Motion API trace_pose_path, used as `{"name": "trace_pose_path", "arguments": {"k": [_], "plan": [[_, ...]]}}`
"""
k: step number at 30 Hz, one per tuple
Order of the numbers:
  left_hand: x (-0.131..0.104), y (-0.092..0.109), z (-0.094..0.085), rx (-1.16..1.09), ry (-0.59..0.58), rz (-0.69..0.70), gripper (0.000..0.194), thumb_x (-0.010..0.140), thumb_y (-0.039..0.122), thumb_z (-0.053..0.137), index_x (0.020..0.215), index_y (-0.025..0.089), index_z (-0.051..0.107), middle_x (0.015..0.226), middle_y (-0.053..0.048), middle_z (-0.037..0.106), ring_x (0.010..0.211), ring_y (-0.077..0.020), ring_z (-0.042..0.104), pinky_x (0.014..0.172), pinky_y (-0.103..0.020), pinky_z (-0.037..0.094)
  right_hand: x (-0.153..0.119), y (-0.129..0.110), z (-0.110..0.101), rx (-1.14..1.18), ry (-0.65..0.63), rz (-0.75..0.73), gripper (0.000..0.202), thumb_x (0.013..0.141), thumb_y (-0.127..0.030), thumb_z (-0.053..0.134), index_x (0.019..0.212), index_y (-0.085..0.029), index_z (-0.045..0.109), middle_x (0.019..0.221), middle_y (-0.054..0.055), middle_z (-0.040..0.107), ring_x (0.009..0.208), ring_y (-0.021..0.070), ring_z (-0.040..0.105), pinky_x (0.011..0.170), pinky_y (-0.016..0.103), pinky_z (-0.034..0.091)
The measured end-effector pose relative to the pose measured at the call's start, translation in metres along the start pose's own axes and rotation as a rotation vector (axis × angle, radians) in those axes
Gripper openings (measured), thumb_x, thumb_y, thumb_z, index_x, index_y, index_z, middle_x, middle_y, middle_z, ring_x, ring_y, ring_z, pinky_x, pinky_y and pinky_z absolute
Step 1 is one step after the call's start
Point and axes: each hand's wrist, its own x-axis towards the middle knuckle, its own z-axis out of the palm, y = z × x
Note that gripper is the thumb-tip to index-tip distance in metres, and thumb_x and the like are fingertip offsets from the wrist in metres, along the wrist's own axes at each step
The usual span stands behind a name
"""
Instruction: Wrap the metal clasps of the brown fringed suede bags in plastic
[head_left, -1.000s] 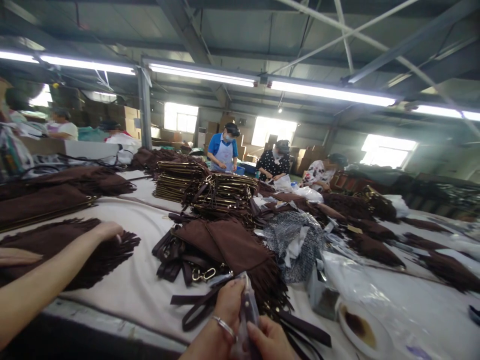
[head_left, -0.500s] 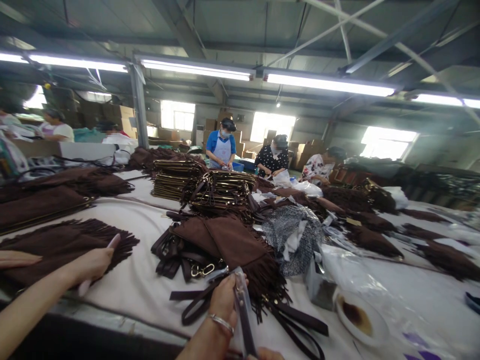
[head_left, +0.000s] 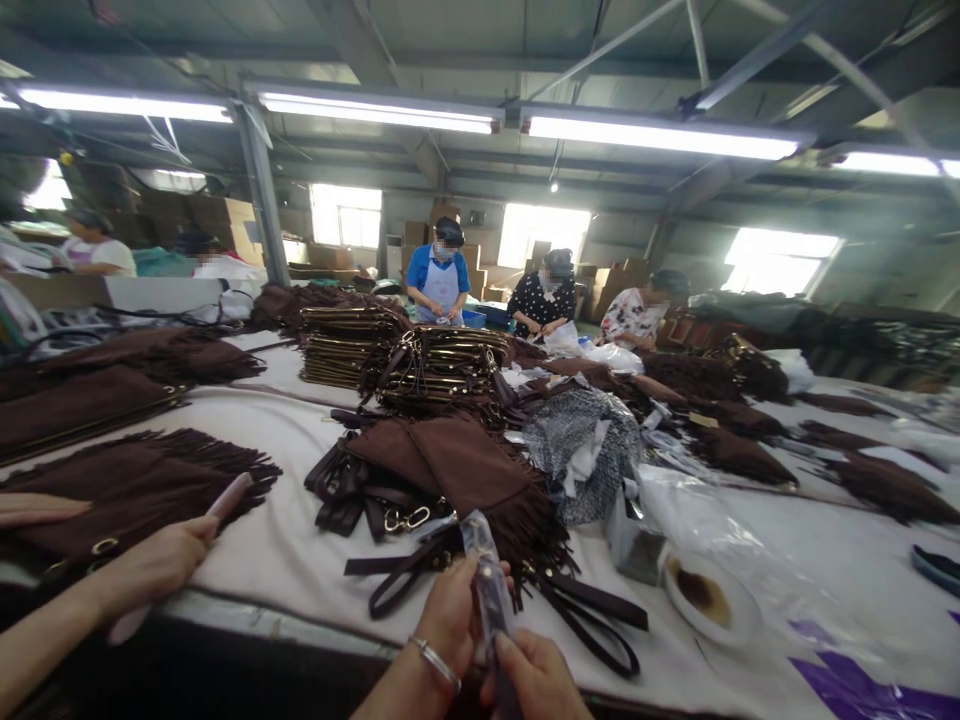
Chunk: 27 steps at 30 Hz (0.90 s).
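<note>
My left hand (head_left: 451, 605), with a silver bracelet at the wrist, is closed around a dark brown strap in a clear plastic sleeve (head_left: 491, 590). My right hand (head_left: 534, 672) pinches the lower part of the same sleeved strap, thumb on top. The sleeve's upper end points away from me. Just beyond lie a stack of brown fringed suede bags (head_left: 450, 465) and a bundle of dark straps with gold clasps (head_left: 356, 490). Loose brown wrist straps (head_left: 600, 620) rest on the table to the right, another strap loop to the left.
At left, a co-worker's hand (head_left: 161, 570) grips a pinkish flat-handled tool (head_left: 229, 495) over a fringed bag (head_left: 127, 490). Gold-edged bags (head_left: 349, 350) are stacked behind. To the right are a metal box (head_left: 634, 535), a stained white dish (head_left: 705, 595) and clear plastic (head_left: 750, 540). Several co-workers stand across.
My right hand has come up from the bottom edge onto the sleeved strap, which is now more fully in view. The co-worker's tool has shifted slightly up and right.
</note>
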Motion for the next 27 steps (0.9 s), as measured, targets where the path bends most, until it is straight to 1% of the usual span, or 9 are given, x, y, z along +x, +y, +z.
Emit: {"name": "trace_pose_path", "arguments": {"k": [2, 5, 11, 14, 18, 20, 23, 25, 27], "plan": [[0.003, 0.002, -0.001, 0.016, 0.0, 0.005, 0.025, 0.086, 0.033, 0.056, 0.082, 0.01, 0.066, 0.069, -0.012, 0.072, 0.059, -0.0182, 0.067, 0.053, -0.025, 0.05, 0.002, -0.01, 0.002, 0.016, -0.011, 0.031, 0.051, 0.07, -0.068, 0.055, 0.067, -0.017, 0.054, 0.053, 0.002, 0.061, 0.039, 0.0115, 0.053, 0.04, 0.021, 0.038], [0.011, 0.006, -0.003, 0.031, -0.006, 0.011, 0.027, 0.085, 0.033, 0.058, 0.079, 0.008, 0.066, 0.068, -0.011, 0.071, 0.057, -0.0171, 0.066, 0.047, -0.022, 0.046, 0.007, -0.02, 0.006, 0.033, -0.006, 0.037, 0.051, 0.068, -0.069, 0.054, 0.069, -0.018, 0.051, 0.053, 0.0, 0.06, 0.036, 0.0108, 0.053, 0.036, 0.019, 0.034], [0.023, 0.005, -0.001, -0.005, 0.031, 0.073, 0.019, 0.083, 0.026, 0.058, 0.072, 0.011, 0.064, 0.062, -0.006, 0.067, 0.053, -0.0136, 0.063, 0.05, -0.022, 0.047, 0.02, -0.028, 0.012, 0.093, -0.007, -0.036, 0.047, 0.066, -0.064, 0.056, 0.067, -0.017, 0.051, 0.048, -0.001, 0.057, 0.036, 0.0114, 0.053, 0.036, 0.019, 0.035], [0.021, 0.01, -0.003, -0.039, -0.016, 0.068, 0.017, 0.082, 0.027, 0.059, 0.075, 0.011, 0.064, 0.064, -0.005, 0.067, 0.053, -0.0132, 0.063, 0.05, -0.022, 0.048, 0.022, -0.031, 0.014, 0.102, 0.007, -0.059, 0.043, 0.068, -0.06, 0.055, 0.067, -0.018, 0.051, 0.048, -0.002, 0.056, 0.037, 0.0115, 0.052, 0.037, 0.021, 0.038], [0.015, 0.021, -0.004, -0.088, -0.105, 0.036, 0.021, 0.083, 0.032, 0.06, 0.079, 0.011, 0.064, 0.067, -0.006, 0.068, 0.059, -0.0156, 0.066, 0.055, -0.025, 0.052, 0.017, -0.033, 0.015, 0.007, -0.019, -0.093, 0.042, 0.069, -0.061, 0.055, 0.07, -0.02, 0.048, 0.048, -0.004, 0.054, 0.036, 0.0112, 0.05, 0.036, 0.021, 0.036], [0.012, 0.024, -0.001, -0.078, -0.126, 0.032, 0.026, 0.084, 0.037, 0.062, 0.082, 0.011, 0.064, 0.071, -0.007, 0.069, 0.06, -0.0159, 0.067, 0.055, -0.025, 0.052, 0.015, -0.032, 0.015, -0.035, -0.033, -0.098, 0.044, 0.071, -0.063, 0.053, 0.072, -0.02, 0.048, 0.05, -0.004, 0.055, 0.036, 0.0113, 0.051, 0.036, 0.021, 0.036], [0.009, 0.025, 0.006, -0.039, -0.149, 0.007, 0.031, 0.082, 0.042, 0.065, 0.089, 0.011, 0.062, 0.074, -0.008, 0.07, 0.061, -0.0168, 0.068, 0.054, -0.025, 0.053, 0.016, -0.03, 0.015, -0.059, -0.01, -0.085, 0.047, 0.072, -0.066, 0.052, 0.073, -0.019, 0.049, 0.052, -0.003, 0.057, 0.037, 0.0109, 0.052, 0.037, 0.021, 0.037], [0.008, 0.025, 0.012, -0.048, -0.169, -0.042, 0.033, 0.082, 0.045, 0.064, 0.09, 0.013, 0.06, 0.069, -0.005, 0.067, 0.059, -0.0168, 0.067, 0.054, -0.026, 0.052, 0.019, -0.028, 0.015, -0.067, 0.009, -0.073, 0.048, 0.072, -0.067, 0.052, 0.073, -0.019, 0.049, 0.052, -0.003, 0.057, 0.037, 0.0106, 0.052, 0.037, 0.02, 0.036], [0.009, 0.027, 0.015, -0.074, -0.181, -0.086, 0.032, 0.083, 0.047, 0.063, 0.086, 0.015, 0.058, 0.059, 0.001, 0.06, 0.052, -0.0146, 0.063, 0.053, -0.027, 0.052, 0.02, -0.026, 0.014, -0.081, 0.003, -0.056, 0.05, 0.073, -0.068, 0.051, 0.075, -0.018, 0.05, 0.05, -0.003, 0.056, 0.035, 0.0103, 0.052, 0.036, 0.019, 0.034]]}}
